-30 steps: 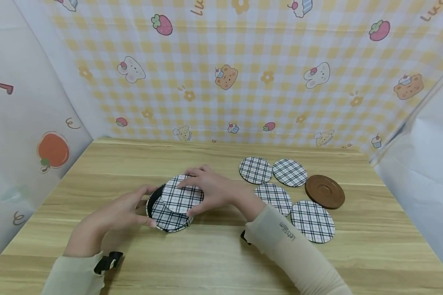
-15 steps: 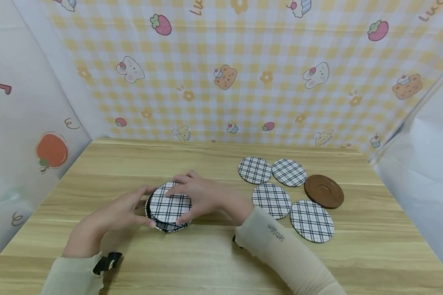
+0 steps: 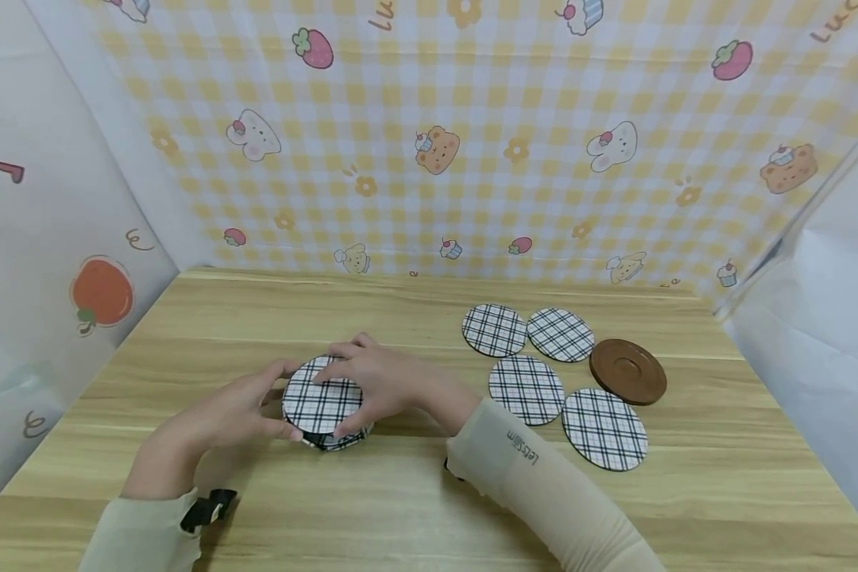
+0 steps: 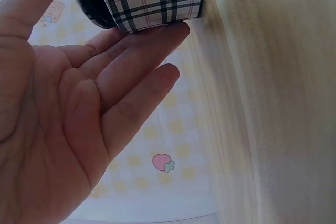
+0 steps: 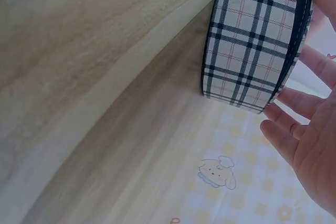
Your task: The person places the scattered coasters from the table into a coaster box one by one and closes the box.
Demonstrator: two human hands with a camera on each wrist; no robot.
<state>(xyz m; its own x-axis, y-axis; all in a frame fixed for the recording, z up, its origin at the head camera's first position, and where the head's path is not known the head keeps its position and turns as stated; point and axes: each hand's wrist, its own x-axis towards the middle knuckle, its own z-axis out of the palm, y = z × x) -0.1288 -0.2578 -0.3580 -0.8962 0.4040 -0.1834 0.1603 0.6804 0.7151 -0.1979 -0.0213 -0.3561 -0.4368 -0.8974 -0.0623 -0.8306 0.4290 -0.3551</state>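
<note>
The right hand [image 3: 382, 380] pinches a plaid coaster [image 3: 313, 409] by its edges, thumb on the near side, over the mouth of a plaid holder [image 5: 249, 45]; the coaster sits slightly tilted, leaving a gap at the near edge. The left hand [image 3: 236, 409] holds the holder's left side between thumb and fingers. To the right, 4 more plaid coasters [image 3: 526, 389] lie flat on the table [image 3: 400, 508], with 1 brown round disc [image 3: 628, 371] just beside 2 of them.

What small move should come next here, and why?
Perhaps nudge the held coaster toward the person to line it up with the plaid holder: the right hand has it off-centre, leaving the holder's near edge uncovered, while the left hand grips the holder.
</note>
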